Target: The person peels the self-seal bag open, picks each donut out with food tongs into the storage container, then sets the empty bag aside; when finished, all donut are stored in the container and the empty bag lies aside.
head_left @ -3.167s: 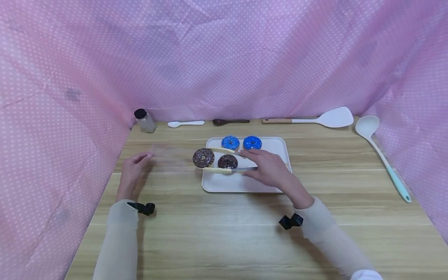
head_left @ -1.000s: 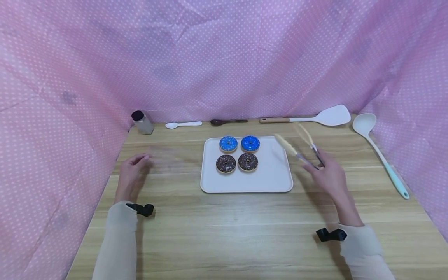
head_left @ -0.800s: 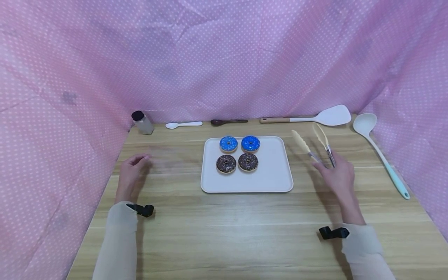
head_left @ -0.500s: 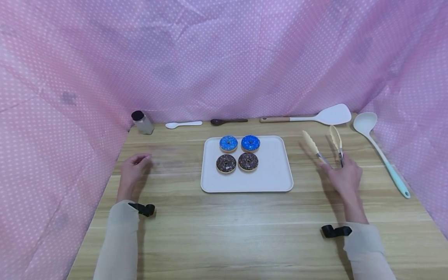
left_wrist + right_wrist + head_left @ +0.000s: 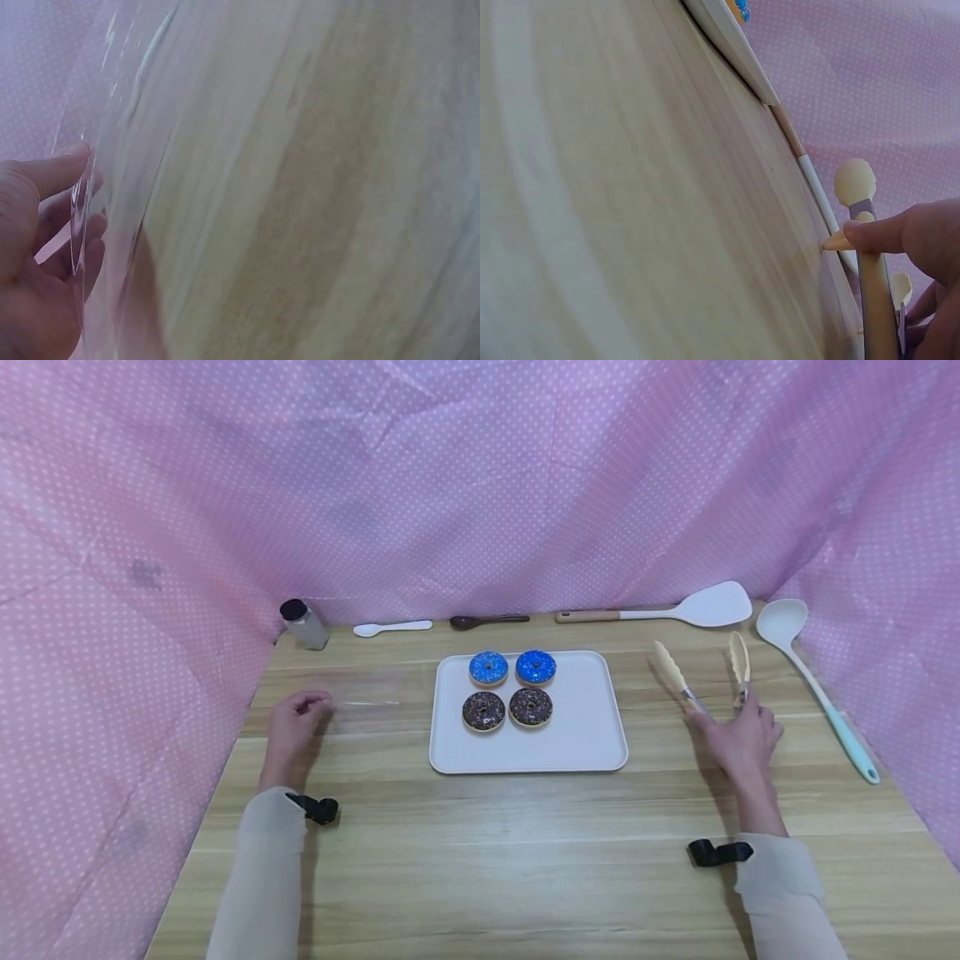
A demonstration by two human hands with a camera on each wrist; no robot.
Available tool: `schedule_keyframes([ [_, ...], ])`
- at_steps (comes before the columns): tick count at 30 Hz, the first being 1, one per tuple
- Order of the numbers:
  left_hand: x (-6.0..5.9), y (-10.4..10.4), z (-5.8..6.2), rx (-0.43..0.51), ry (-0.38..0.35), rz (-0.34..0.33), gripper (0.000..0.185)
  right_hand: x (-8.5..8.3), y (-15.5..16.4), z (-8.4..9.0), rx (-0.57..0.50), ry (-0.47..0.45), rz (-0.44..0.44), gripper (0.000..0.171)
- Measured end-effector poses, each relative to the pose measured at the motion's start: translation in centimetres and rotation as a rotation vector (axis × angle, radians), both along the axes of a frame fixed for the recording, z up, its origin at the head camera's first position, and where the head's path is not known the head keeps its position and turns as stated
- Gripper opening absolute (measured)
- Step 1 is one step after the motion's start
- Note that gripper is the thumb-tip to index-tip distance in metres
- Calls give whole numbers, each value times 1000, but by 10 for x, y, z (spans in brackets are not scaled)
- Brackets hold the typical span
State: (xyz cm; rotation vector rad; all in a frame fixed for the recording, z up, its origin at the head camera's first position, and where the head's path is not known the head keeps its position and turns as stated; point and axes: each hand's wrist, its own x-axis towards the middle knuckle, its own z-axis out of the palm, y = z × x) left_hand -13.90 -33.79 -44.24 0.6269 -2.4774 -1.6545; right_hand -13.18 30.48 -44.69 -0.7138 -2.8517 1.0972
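Note:
My left hand [image 5: 292, 727] pinches the near-invisible wall of a clear plastic container [image 5: 371, 702] left of the tray. In the left wrist view, thumb and fingers grip its shiny edge [image 5: 80, 217]. Out to the right, my right hand [image 5: 741, 739] holds tongs with cream tips [image 5: 672, 670], spread wide with nothing between them. In the right wrist view, the thumb lies along one tong arm [image 5: 875, 300]. On the white tray [image 5: 525, 758] sit two blue donuts [image 5: 488, 668] at the back and two chocolate donuts [image 5: 483, 712] in front, all with sprinkles.
Along the back edge are a black-capped jar [image 5: 305, 625], a white spoon [image 5: 392, 627], a dark brown spoon [image 5: 487, 622] and a white spatula [image 5: 712, 605]. A ladle [image 5: 817, 689] with a mint handle lies at the far right. Pink dotted cloth [image 5: 480, 485] encloses the table.
The chocolate donut earlier held in the tongs now rests on the tray. My right hand has moved right, away from the tray, and the tongs have spread wider. The left hand barely shifted.

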Motion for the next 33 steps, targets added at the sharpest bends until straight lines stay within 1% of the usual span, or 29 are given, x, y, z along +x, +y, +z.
schedule_keyframes([
  [3, -1, 1, 0, -89, 9, -23, 27, 0, -1, -1, 5, 6, -8, 109],
  [8, -5, -1, -2, -249, 26, -106, 24, 1, -4, 2, 27, -2, -3, 108],
  [10, -6, -2, -3, -273, 28, -133, 23, 1, -5, 3, 45, -8, 3, 107],
  [12, -8, -3, -4, -273, 25, -147, 22, 1, -6, 3, 62, -9, 16, 107],
  [15, -9, -4, -5, -316, 26, -173, 20, 3, -6, 1, 93, -15, 41, 109],
  [19, -10, -5, -7, -381, 48, -205, 20, 6, -6, 2, 110, -41, 69, 114],
  [22, -10, -5, -7, -384, 40, -216, 20, 6, -6, 6, 108, -57, 84, 114],
  [25, -10, -4, -4, -373, 12, -220, 22, 5, -8, 14, 114, -52, 109, 109],
  [28, -10, -4, -1, -313, -8, -204, 27, 2, -10, 24, 130, -17, 134, 105],
  [30, -11, -3, 2, -327, 16, -195, 29, -1, -13, 30, 145, 15, 150, 103],
  [32, -13, 0, 7, -357, 76, -188, 31, -5, -16, 37, 154, 61, 165, 102],
  [33, -16, 2, 10, -400, 111, -188, 32, -8, -19, 41, 154, 86, 173, 101],
])
